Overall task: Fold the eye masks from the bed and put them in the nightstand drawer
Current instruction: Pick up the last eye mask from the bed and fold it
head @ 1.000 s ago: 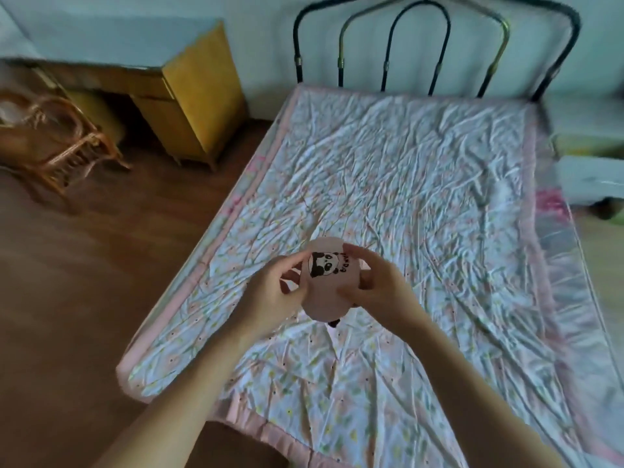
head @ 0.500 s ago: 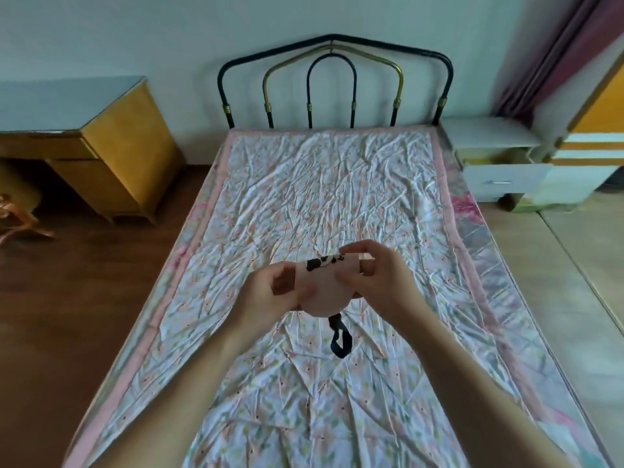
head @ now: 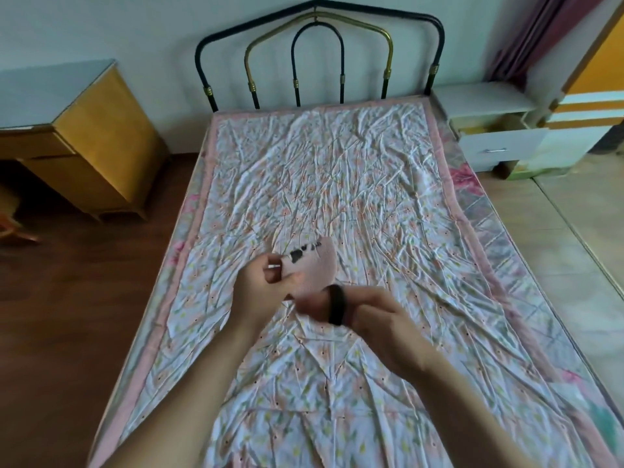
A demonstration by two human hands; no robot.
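At the far left stands a yellow wooden desk [head: 91,143] with a pale top, on the dark wooden floor [head: 67,315]. To its right the bed [head: 337,170] fills the middle of the scene, covered with a creased floral sheet edged in pink; a black and brass metal headboard [head: 317,55] rises at its far end against the wall.

Above the middle of the bed, the left hand [head: 260,292] holds a pink eye mask [head: 314,268] by its left end, thumb and fingers [head: 275,275] closed on the fabric. The mask is lifted clear of the sheet, with a black printed pattern along its upper edge. Just to the right and slightly nearer, the right hand [head: 378,319] grips the mask's black elastic strap [head: 336,305], its fingers curled around the band, which loops over them. The strap meets the lower right part of the mask; the fingertips there are blurred.

At the far right, beside the head of the bed, sits a white nightstand [head: 486,106] with its drawer [head: 499,150] pulled out, a metal handle on the front. Behind it hangs a dark red curtain [head: 537,32], and a yellow and white cabinet [head: 594,99] stands at the right edge on the pale tiled floor [head: 574,248].
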